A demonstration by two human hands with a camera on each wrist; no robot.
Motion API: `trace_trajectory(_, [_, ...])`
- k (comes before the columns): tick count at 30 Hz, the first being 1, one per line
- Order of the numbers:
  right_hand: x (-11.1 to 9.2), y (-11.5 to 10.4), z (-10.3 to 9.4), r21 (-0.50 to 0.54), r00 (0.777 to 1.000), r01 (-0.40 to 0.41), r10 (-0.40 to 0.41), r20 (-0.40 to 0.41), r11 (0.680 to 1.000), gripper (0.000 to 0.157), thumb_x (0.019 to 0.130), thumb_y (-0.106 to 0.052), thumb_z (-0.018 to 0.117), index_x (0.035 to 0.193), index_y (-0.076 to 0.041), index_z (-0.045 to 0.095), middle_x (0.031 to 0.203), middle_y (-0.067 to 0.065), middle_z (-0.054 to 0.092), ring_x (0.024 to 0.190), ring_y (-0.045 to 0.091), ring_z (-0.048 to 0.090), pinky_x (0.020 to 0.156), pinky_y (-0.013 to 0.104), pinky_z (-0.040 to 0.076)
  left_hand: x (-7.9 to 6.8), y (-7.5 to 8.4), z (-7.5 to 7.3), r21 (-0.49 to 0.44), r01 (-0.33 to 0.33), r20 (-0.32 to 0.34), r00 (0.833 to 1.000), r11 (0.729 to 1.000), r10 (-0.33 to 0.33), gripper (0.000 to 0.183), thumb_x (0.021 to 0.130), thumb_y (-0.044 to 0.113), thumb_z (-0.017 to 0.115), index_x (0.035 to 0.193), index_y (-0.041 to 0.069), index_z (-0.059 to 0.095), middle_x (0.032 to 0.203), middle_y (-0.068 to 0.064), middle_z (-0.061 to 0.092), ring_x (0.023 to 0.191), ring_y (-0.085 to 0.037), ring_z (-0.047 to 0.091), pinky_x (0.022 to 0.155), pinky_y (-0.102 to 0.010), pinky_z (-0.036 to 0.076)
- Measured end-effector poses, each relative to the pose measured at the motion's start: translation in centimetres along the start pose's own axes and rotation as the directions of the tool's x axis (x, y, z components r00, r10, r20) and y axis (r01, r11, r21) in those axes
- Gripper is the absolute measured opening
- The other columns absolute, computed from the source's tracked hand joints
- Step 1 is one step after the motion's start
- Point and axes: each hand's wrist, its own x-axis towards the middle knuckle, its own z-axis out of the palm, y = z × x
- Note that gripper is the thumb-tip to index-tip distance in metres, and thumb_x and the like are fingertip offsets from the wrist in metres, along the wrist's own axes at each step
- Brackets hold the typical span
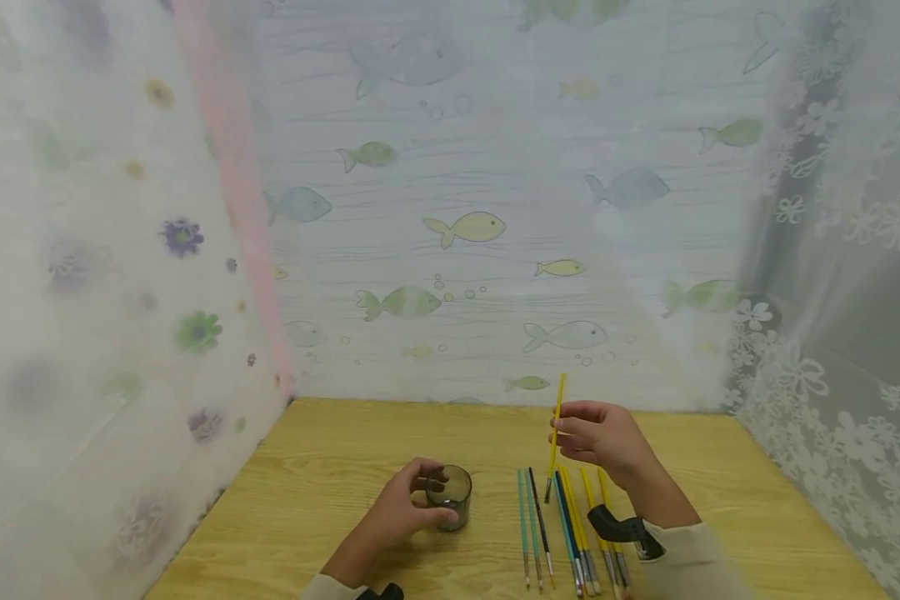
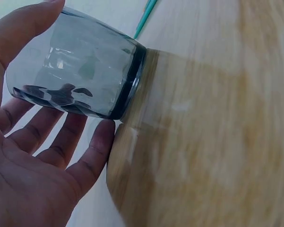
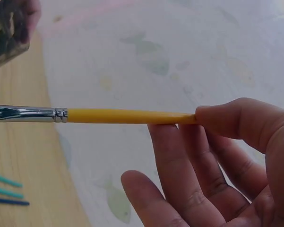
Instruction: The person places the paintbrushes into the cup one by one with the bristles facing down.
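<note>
Yellow paintbrush [image 3: 108, 116] near-upright in the right hand [image 1: 602, 437], thumb-and-finger pinch — smoky glass [image 2: 94, 71] within the left hand's [image 1: 403, 504] grip.

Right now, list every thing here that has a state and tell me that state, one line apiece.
Glass: upright, no brush standing in it.
Yellow brush: raised, bristle end down, slightly tilted.
Other brushes: lying on the table, bristle ends toward the person.
Left hand: curled around the glass.
Right hand: pinching the yellow brush's handle.
</note>
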Motion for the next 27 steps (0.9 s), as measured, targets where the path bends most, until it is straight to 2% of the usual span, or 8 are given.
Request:
trace_trajectory(5, [-0.2, 0.0, 1.3, 0.021, 0.997, 0.069, -0.068, -0.044, 0.997, 0.048, 0.096, -0.022, 0.077, 0.132, 0.005, 0.062, 0.108, 0.006, 0.076, 0.094, 0.021, 0.077, 0.086, 0.038, 0.062, -0.1, -0.3, -0.1, -0.059, 0.001, 0.029, 1.0, 0.998, 0.0, 0.076, 0.087, 0.028, 0.086, 0.147, 0.004, 0.046, 0.143, -0.019, 0.054, 0.129, -0.036, 0.056, 0.094, -0.03, 0.057])
trace_trajectory(10, [-0.2, 0.0, 2.9, 0.071, 0.985, 0.149, -0.141, -0.103, 0.986, 0.043, 0.095, -0.021, 0.077, 0.127, 0.004, 0.064, 0.108, 0.008, 0.075, 0.095, 0.021, 0.077, 0.087, 0.036, 0.062, -0.3, -0.4, -0.2, -0.092, -0.001, 0.039, 0.999, 0.996, 0.005, 0.076, 0.087, 0.028, 0.086, 0.147, 0.005, 0.045, 0.144, -0.021, 0.052, 0.131, -0.039, 0.056, 0.093, -0.029, 0.057])
trace_trajectory(16, [-0.3, 0.0, 4.6, 0.16, 0.97, 0.2, -0.173, -0.172, 0.967, 0.041, 0.092, -0.019, 0.08, 0.122, 0.006, 0.064, 0.105, 0.01, 0.075, 0.094, 0.022, 0.078, 0.089, 0.037, 0.061, -0.2, -0.2, -0.4, -0.075, 0.012, 0.045, 0.999, 0.997, -0.009, 0.074, 0.087, 0.028, 0.086, 0.148, 0.009, 0.048, 0.143, -0.019, 0.054, 0.13, -0.037, 0.057, 0.095, -0.03, 0.057])
trace_trajectory(20, [-0.3, 0.1, 5.7, 0.207, 0.966, 0.222, -0.187, -0.177, 0.953, 0.042, 0.091, -0.017, 0.081, 0.12, 0.007, 0.063, 0.1, 0.005, 0.075, 0.094, 0.022, 0.078, 0.09, 0.037, 0.061, -0.2, 0.1, -0.5, -0.068, 0.022, 0.049, 0.999, 0.997, -0.019, 0.071, 0.089, 0.026, 0.085, 0.148, 0.011, 0.048, 0.143, -0.017, 0.056, 0.129, -0.035, 0.058, 0.097, -0.035, 0.056])
trace_trajectory(27, [-0.5, 0.3, 7.5, 0.226, 0.965, 0.224, -0.183, -0.187, 0.948, 0.04, 0.088, -0.015, 0.084, 0.115, 0.006, 0.064, 0.102, 0.008, 0.073, 0.093, 0.024, 0.078, 0.09, 0.038, 0.061, -0.3, 0.0, -0.7, -0.073, 0.023, 0.054, 0.998, 0.997, -0.019, 0.071, 0.089, 0.025, 0.085, 0.148, 0.011, 0.049, 0.142, -0.017, 0.057, 0.129, -0.032, 0.059, 0.1, -0.036, 0.055])
